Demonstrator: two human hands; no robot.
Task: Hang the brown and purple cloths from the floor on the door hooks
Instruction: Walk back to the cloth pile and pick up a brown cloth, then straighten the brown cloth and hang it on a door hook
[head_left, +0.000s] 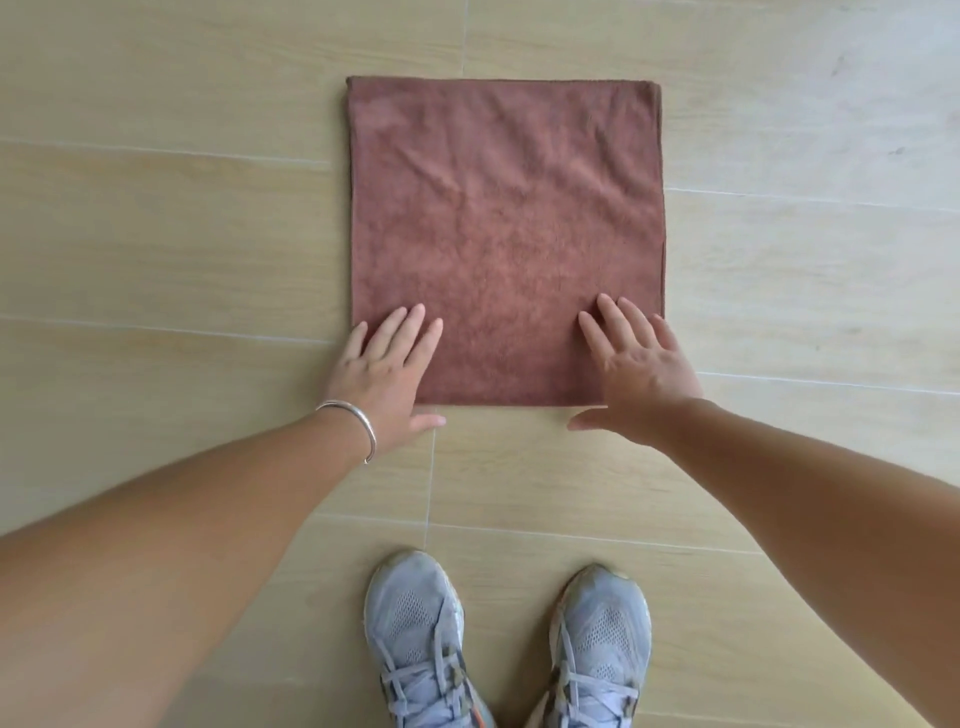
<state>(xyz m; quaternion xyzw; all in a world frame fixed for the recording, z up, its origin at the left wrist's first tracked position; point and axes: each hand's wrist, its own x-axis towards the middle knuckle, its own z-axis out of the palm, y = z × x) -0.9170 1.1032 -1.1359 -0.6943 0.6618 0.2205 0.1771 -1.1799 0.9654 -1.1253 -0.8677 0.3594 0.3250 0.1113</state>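
The brown cloth (506, 234) lay flat and square on the floor (156, 234), stretching away from both hands, the left hand (387, 371) and right hand (641, 364) each a released grip, fingers straight over its near corners, equally close.

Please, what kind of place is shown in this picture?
Probably an indoor room in a home, though I cannot tell which room. The floor is of pale wood-look tiles with thin grout lines, a brown cloth lies flat on it, and the person stands over it in grey sports shoes. No door or hooks show.
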